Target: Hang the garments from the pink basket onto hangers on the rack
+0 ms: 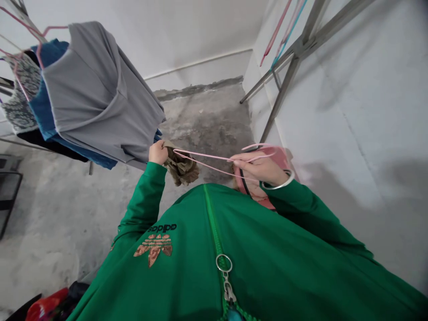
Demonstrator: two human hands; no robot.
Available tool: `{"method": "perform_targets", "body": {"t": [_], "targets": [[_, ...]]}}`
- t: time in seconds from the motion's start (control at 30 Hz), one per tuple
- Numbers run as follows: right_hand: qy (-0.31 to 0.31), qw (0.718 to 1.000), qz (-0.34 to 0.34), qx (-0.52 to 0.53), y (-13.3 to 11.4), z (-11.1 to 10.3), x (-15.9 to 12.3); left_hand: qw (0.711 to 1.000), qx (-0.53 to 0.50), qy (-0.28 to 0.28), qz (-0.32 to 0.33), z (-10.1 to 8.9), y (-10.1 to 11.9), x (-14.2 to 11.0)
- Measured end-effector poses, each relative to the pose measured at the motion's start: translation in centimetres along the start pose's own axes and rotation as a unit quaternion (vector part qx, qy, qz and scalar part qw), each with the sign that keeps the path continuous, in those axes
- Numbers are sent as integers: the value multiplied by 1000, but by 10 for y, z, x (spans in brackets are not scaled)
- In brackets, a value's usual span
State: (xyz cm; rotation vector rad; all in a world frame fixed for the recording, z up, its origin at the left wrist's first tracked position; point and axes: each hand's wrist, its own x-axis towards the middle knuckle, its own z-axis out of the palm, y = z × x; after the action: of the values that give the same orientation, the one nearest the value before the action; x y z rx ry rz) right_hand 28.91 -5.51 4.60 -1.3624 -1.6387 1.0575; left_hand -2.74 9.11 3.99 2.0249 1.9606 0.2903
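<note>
My left hand (158, 153) is closed on a crumpled olive-brown garment (183, 168), which hangs down in folds in front of me. In my right hand (259, 168) is a pink clothes hanger (207, 156), gripped near its hook end. The hanger lies sideways between the two hands, and its far tip reaches the garment's edge beside my left fingers. Whether that tip is inside the garment, I cannot tell. A silver bangle circles my right wrist. Below the right hand a pink container (267, 203) is partly hidden by my sleeve.
At the left, a grey top (96, 89), a blue garment (47, 107) and a patterned one (22, 89) hang from pink hangers. A metal rack frame (297, 51) with pink and blue hangers (279, 42) stands by the right wall. Red and dark cloth (50, 303) lies at lower left.
</note>
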Motion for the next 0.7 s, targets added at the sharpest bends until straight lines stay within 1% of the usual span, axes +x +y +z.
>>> {"method": "perform_targets", "body": {"t": [0.13,0.27,0.37,0.43,0.5,0.57,0.6,0.7], "targets": [[-15,1000,-7,-13,4,29,14,999,41,-13,33,-1,13,-3],[-20,1000,-19,-10,12,55,32,995,65,-23,77,1,28,-11],[-13,1000,-25,1,20,79,46,989,63,-43,123,9,42,-22],[-9,1000,-18,5,24,95,55,982,51,-68,168,17,52,-32],[-5,1000,-8,10,27,105,64,972,53,-93,209,22,62,-42],[5,1000,-11,20,29,106,71,964,85,-101,232,23,69,-50],[12,999,-19,26,30,102,74,961,108,-91,239,21,71,-52],[24,997,-62,31,28,84,81,948,160,-31,274,11,74,-52]]}}
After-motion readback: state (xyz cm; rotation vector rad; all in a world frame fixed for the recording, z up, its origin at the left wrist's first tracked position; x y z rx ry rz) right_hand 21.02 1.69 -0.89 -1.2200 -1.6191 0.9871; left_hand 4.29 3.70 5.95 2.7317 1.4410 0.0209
